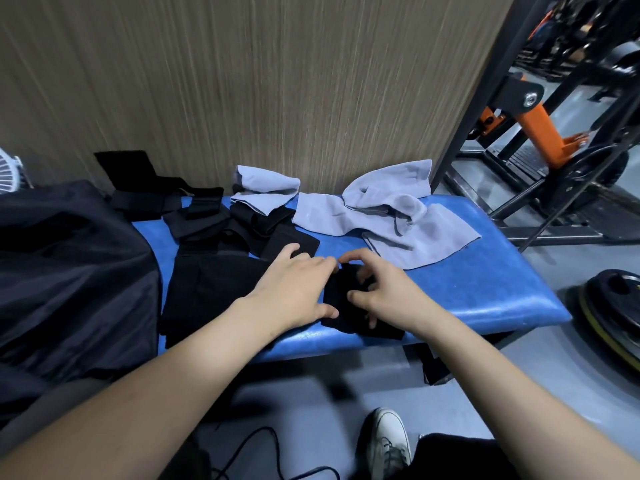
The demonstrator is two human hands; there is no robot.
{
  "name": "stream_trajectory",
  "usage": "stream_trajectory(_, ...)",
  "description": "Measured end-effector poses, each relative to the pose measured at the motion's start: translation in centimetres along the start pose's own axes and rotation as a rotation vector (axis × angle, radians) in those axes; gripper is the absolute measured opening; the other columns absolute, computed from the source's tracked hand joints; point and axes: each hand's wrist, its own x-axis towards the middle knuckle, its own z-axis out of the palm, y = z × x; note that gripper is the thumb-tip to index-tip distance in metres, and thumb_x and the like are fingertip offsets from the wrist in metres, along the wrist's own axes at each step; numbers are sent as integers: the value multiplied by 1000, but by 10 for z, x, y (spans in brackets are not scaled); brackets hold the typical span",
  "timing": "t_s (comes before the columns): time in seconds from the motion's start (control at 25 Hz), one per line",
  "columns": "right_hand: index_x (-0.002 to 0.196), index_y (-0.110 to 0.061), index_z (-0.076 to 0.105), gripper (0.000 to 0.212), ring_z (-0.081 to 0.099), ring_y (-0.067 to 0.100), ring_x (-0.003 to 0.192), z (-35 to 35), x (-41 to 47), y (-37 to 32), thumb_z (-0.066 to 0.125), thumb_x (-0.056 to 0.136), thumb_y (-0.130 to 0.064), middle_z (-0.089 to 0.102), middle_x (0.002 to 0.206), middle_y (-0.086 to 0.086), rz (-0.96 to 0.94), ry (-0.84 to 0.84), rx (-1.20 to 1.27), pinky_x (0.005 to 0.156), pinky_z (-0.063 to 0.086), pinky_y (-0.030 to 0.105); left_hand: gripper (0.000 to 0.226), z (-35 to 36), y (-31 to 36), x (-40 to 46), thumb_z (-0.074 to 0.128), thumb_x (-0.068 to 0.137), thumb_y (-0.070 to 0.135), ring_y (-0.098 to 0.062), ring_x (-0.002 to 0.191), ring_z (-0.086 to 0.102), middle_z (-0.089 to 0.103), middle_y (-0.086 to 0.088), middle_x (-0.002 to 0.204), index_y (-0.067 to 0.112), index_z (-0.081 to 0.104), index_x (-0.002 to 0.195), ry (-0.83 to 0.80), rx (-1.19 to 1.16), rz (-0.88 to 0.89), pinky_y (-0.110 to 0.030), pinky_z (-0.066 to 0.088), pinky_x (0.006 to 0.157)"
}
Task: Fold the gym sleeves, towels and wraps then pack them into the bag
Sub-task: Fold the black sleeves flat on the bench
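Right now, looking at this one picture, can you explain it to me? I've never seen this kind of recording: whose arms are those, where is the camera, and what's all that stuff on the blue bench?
There is no machine here. A person wears a camera on the head, so you look down along their own two bare arms. In front is a blue padded bench against a wood-grain wall, in a gym. The left hand lies flat with straight fingers on a small black wrap near the front edge, while the right hand curls its fingers round that same piece, seemingly folding it. Further back lie more black sleeves and wraps, a crumpled grey towel and a smaller folded grey towel. The dark bag sits at the left end.
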Motion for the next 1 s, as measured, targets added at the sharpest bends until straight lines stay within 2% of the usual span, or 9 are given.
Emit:
stream_trajectory(0.16, 129, -24, 45, 48, 66, 25, 56, 8, 2, -5, 71, 89, -17, 61, 93, 7, 83, -73, 125, 53, 57, 37, 56, 1, 0, -1, 65, 85, 41, -18, 108, 59, 66, 7, 106, 22, 33, 126, 57, -76, -18, -37, 18, 116)
stream_trajectory(0.28, 122, -12, 52, 29, 66, 29, 63, -5, 1, -4, 62, 96, -9, 62, 92, 17, 131, -39, 344, 50, 55, 35, 33, 0, -1, -3, 49, 93, 18, -19, 108, 56, 66, 8, 108, 29, 50, 124, 71, -34, -7, -38, 13, 117)
stream_trajectory(0.32, 117, -12, 57, 22, 65, 27, 63, -14, 0, 0, 62, 95, -8, 62, 94, 19, 111, 27, 306, 50, 53, 33, 32, 0, -1, -3, 44, 96, 18, -19, 109, 55, 66, 9, 110, 32, 56, 122, 62, -23, -11, -38, 11, 118)
stream_trajectory(0.4, 108, -20, 64, 18, 59, 14, 63, -32, 0, 13, 67, 92, -13, 58, 94, 13, 47, 182, -15, 58, 47, 22, 27, 0, 1, -2, 40, 100, 31, -18, 109, 54, 64, 9, 111, 34, 62, 116, 66, -20, -24, -38, 10, 117)
stream_trajectory(0.48, 112, -29, 61, 30, 51, 3, 69, -44, -1, 28, 75, 86, -24, 49, 95, -2, 53, 188, -264, 68, 40, 17, 28, 2, 4, -1, 44, 98, 50, -18, 108, 52, 60, 8, 109, 33, 60, 112, 42, -19, -30, -40, 11, 118)
stream_trajectory(0.6, 125, -30, 53, 54, 49, 3, 79, -43, -1, 42, 82, 79, -34, 46, 96, -5, 157, 37, -305, 69, 38, 18, 34, 4, 5, 3, 56, 88, 61, -18, 109, 46, 48, 5, 111, 32, 55, 107, 19, -12, -28, -40, 9, 119)
stream_trajectory(0.68, 127, -29, 53, 60, 50, 8, 81, -39, 1, 49, 84, 76, -37, 47, 95, -3, 191, 27, -365, 69, 38, 24, 39, 3, 5, 6, 61, 84, 61, -18, 113, 45, 46, 6, 116, 31, 52, 106, 31, -18, -19, -41, 9, 119)
stream_trajectory(0.88, 114, -22, 59, 37, 53, 16, 87, -33, 4, 52, 75, 85, -37, 51, 102, 1, 189, 130, -326, 71, 39, 27, 75, -1, 5, 16, 66, 81, 60, -20, 128, 43, 49, 6, 134, 27, 39, 143, -81, -74, -46, -44, 11, 121)
stream_trajectory(1.0, 96, -18, 57, 22, 52, 16, 80, -34, 3, 53, 74, 87, -27, 53, 97, 2, 148, 131, -268, 63, 38, 21, 71, -3, 1, 24, 70, 77, 60, -21, 121, 43, 46, 3, 123, 27, 48, 136, -141, -108, -46, -41, 17, 118)
